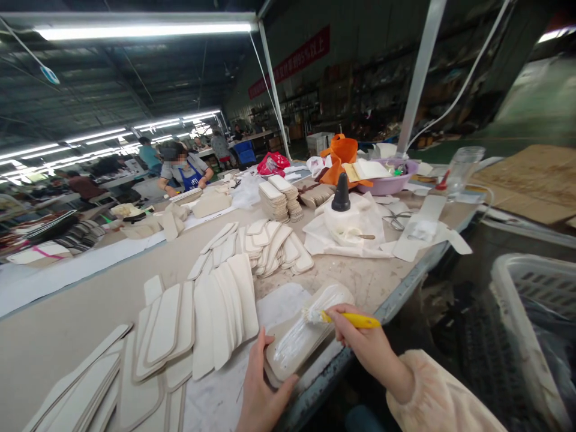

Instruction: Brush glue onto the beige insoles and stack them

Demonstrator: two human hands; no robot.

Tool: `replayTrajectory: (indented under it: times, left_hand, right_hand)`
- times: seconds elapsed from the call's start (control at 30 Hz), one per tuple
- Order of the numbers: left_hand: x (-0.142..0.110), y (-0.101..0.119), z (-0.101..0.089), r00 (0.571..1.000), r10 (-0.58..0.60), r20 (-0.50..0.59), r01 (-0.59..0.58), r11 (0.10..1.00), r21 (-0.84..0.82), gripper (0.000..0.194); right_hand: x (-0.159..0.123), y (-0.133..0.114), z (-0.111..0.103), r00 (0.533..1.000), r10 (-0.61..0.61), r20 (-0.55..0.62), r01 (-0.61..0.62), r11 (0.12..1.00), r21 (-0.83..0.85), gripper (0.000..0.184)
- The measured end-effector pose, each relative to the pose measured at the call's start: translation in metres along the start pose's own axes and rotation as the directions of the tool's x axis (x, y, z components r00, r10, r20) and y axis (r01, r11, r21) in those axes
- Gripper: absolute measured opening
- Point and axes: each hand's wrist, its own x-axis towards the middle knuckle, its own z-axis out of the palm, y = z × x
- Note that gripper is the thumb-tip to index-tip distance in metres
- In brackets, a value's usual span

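Note:
My right hand (362, 336) grips the yellow handle of a brush (355, 320). Its white bristles touch the top of a long beige panel with rounded ends (303, 345), which is streaked with a shiny white coating like glue. Around the panel's near end my left hand (263, 387) is curved, fingers on its left side and thumb at the near corner. The panel lies on white paper (281, 300) near the table edge; whether others lie under it I cannot tell. Fanned pale panels (225, 315) spread just left of it.
More panels (148, 348) overlap at the front left, with small stacks (279, 198) farther back. A white tub with a black cone (341, 195), scissors (396, 219) and a purple basin (389, 180) stand beyond. A plastic crate (531, 336) is at right; a co-worker (186, 171) sits across.

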Motion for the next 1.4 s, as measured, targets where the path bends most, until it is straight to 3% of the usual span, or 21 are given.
replayTrajectory:
  times: [0.07, 0.13, 0.27, 0.43, 0.73, 0.8, 0.87, 0.9, 0.97, 1.0, 1.03, 1.07, 1.13, 1.2, 1.23, 1.4]
  left_hand:
    - [0.0, 0.0, 0.0, 1.0, 0.002, -0.007, -0.002, 1.0, 0.0, 0.087]
    - [0.0, -0.001, 0.0, 1.0, 0.009, -0.011, -0.009, 1.0, 0.009, 0.087]
    - [0.0, -0.004, 0.0, 1.0, 0.019, -0.014, -0.018, 1.0, 0.02, 0.087]
    - [0.003, -0.003, -0.002, 1.0, -0.001, 0.021, 0.002, 1.0, -0.011, 0.086]
    - [-0.013, -0.004, 0.001, 0.999, -0.026, -0.039, 0.022, 0.994, -0.107, 0.095]
    - [-0.009, 0.003, -0.015, 0.988, -0.022, -0.154, -0.004, 0.987, -0.164, 0.077]
    - [0.007, 0.017, -0.049, 0.941, -0.044, -0.335, -0.032, 0.975, -0.22, 0.05]
    - [0.019, 0.025, -0.072, 0.901, -0.053, -0.431, -0.052, 0.972, -0.229, 0.045]
    - [0.047, 0.04, -0.121, 0.754, -0.018, -0.656, -0.089, 0.988, -0.129, 0.042]
    - [0.062, 0.044, -0.144, 0.718, 0.007, -0.696, -0.096, 0.991, -0.089, 0.046]
    - [0.074, 0.047, -0.162, 0.721, 0.029, -0.692, -0.099, 0.993, -0.061, 0.05]
    - [0.082, 0.048, -0.176, 0.754, 0.053, -0.655, -0.096, 0.995, -0.029, 0.052]
    - [0.087, 0.043, -0.185, 0.863, 0.08, -0.498, -0.073, 0.997, 0.035, 0.055]
    - [0.078, 0.031, -0.175, 0.953, 0.065, -0.296, -0.034, 0.994, 0.107, 0.056]
    - [0.07, 0.024, -0.166, 0.977, 0.041, -0.208, -0.011, 0.99, 0.14, 0.058]
    - [0.036, -0.014, -0.124, 0.994, -0.104, 0.04, 0.092, 0.966, 0.24, 0.061]
  right_hand:
    - [-0.001, 0.0, 0.012, 0.997, -0.032, 0.077, 0.033, 0.999, -0.011, 0.03]
    - [0.0, 0.001, 0.015, 0.995, -0.062, 0.082, 0.066, 0.997, -0.046, 0.028]
    - [0.016, 0.006, -0.006, 0.992, -0.092, -0.083, 0.081, 0.989, -0.122, 0.028]
    - [0.034, 0.013, -0.037, 0.95, -0.14, -0.278, 0.092, 0.979, -0.18, 0.031]
    - [0.02, 0.013, -0.038, 0.934, -0.133, -0.331, 0.177, 0.979, 0.106, 0.031]
    - [0.022, 0.018, -0.042, 0.927, -0.116, -0.357, 0.169, 0.978, 0.123, 0.032]
    - [0.023, 0.022, -0.045, 0.929, -0.113, -0.352, 0.17, 0.976, 0.137, 0.032]
    - [0.023, 0.022, -0.045, 0.931, -0.111, -0.348, 0.17, 0.975, 0.144, 0.031]
    - [0.023, 0.02, -0.045, 0.925, -0.103, -0.365, 0.17, 0.973, 0.155, 0.031]
    - [0.022, 0.018, -0.045, 0.92, -0.099, -0.38, 0.171, 0.972, 0.16, 0.03]
    - [0.021, 0.016, -0.044, 0.914, -0.099, -0.394, 0.175, 0.971, 0.162, 0.03]
    - [0.019, 0.013, -0.043, 0.909, -0.106, -0.403, 0.184, 0.97, 0.16, 0.03]
    - [0.017, 0.009, -0.043, 0.903, -0.146, -0.405, 0.214, 0.968, 0.129, 0.03]
    - [0.014, 0.006, -0.044, 0.894, -0.193, -0.405, 0.245, 0.966, 0.08, 0.031]
    - [0.013, 0.006, -0.045, 0.89, -0.208, -0.407, 0.255, 0.965, 0.064, 0.031]
    - [0.013, 0.009, -0.05, 0.892, -0.206, -0.403, 0.268, 0.958, 0.102, 0.032]
